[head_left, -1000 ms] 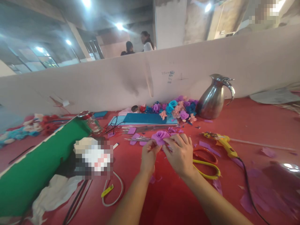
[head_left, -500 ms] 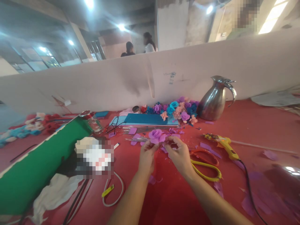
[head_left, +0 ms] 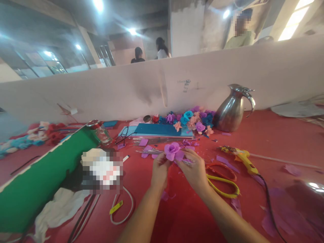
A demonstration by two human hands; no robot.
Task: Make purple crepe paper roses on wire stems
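A purple flower [head_left: 172, 151] is held pinched in the fingers of the left hand [head_left: 160, 168] and the right hand [head_left: 194, 170] over the red table [head_left: 177, 212]

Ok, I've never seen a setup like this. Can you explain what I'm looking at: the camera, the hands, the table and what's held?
There is no machine here, just a person's bare left hand and right hand. The view comes from a camera on that person's head, looking forward and down. The left fingers hold a purple flower; the right fingers are at its right edge, their exact grip unclear. On the red table, to the right, lie red-and-yellow handles, apparently scissors, and what looks like a yellow glue gun. Behind are colourful flowers and a metal jug.
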